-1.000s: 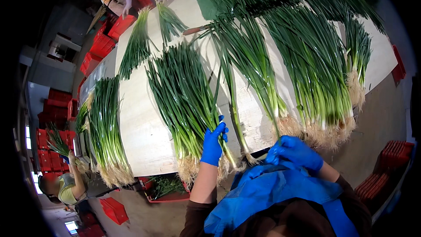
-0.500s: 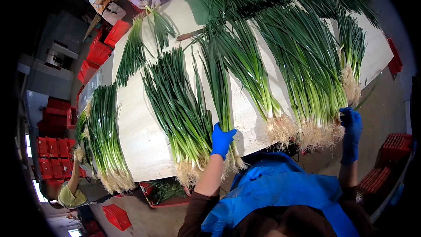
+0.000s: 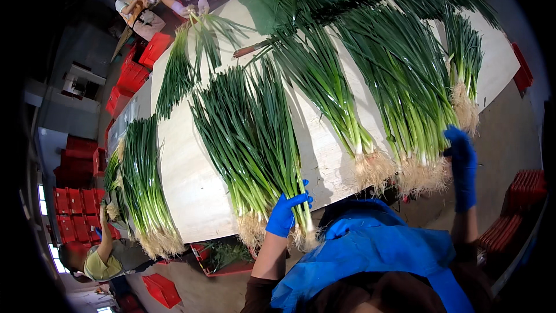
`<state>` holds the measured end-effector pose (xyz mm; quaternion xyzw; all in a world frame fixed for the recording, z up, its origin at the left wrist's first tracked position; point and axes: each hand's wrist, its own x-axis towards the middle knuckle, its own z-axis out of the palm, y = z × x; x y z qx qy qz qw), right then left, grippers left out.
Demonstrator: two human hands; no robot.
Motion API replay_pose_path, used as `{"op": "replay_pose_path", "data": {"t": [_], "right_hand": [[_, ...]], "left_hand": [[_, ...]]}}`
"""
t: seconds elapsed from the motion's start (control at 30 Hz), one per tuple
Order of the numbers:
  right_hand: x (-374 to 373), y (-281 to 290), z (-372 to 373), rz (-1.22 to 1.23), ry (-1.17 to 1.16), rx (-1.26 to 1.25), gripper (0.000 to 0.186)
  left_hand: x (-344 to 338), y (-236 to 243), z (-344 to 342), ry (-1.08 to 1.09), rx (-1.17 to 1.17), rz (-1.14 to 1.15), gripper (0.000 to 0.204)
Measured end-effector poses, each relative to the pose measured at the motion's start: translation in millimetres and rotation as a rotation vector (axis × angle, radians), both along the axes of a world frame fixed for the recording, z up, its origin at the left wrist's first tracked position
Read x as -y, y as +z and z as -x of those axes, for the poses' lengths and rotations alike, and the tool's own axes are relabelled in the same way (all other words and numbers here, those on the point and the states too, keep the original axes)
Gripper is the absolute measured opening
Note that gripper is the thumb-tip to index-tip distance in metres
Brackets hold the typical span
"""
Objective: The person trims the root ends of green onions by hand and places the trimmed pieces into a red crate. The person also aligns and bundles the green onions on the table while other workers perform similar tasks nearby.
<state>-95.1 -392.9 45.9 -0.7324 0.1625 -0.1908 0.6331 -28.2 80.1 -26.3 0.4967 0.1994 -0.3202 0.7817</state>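
Note:
My left hand point(image 3: 284, 215), in a blue glove, is closed round the lower stalks of a few green onions point(image 3: 299, 197). They lie against the right side of a bundle point(image 3: 234, 145), their pale roots hanging at the table's near edge. My right hand point(image 3: 461, 159), gloved in blue too, is at the right side of a large green onion pile point(image 3: 399, 93), near its root ends. Its thumb and fingers are apart, and I see nothing held in them. Between the two hands rests another bundle point(image 3: 327, 87), roots toward me.
The pale table point(image 3: 191, 197) carries more green onions at left and far side, plus a brown-handled tool point(image 3: 250, 50). A co-worker's gloved hands point(image 3: 194, 7) hold onions at the far left; another person point(image 3: 101, 258) stands at lower left. Red crates point(image 3: 75, 203) line the left.
My left hand has moved slightly left and toward me, bringing its onions against the left bundle. My right hand has shifted up a little and its fingers have loosened.

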Motion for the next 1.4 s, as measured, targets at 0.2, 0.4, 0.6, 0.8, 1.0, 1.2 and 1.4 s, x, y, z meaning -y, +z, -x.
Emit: {"op": "replay_pose_path", "data": {"t": [0.2,0.4,0.6,0.8,1.0,1.2,1.4], "right_hand": [[-169.8,-0.1,-81.3,-0.303,0.747,-0.62,0.044],[-278.4,-46.1,-125.1,-0.589,0.854,-0.698,0.06],[-314.0,-59.9,-123.5,-0.663,0.885,-0.625,0.045],[-308.7,-21.7,-129.5,-0.702,0.888,-0.558,0.042],[-285.2,0.2,-140.4,-0.672,0.778,-0.387,0.041],[-239.9,26.3,-139.2,-0.622,0.58,-0.232,0.046],[-201.0,25.7,-103.0,-0.605,0.273,-0.232,0.047]], "left_hand": [[-8.4,19.6,11.4,-0.004,-0.037,0.194,0.051],[-11.6,10.9,35.0,0.082,-0.05,0.262,0.049],[-9.9,16.5,41.5,0.098,0.017,0.158,0.051],[-18.1,14.4,35.7,0.181,0.038,0.092,0.047],[-19.2,21.7,4.2,0.071,0.142,-0.028,0.048],[-25.5,7.4,-11.3,0.062,0.151,-0.059,0.04],[-24.3,-8.4,-30.6,0.028,0.005,-0.113,0.04]]}}
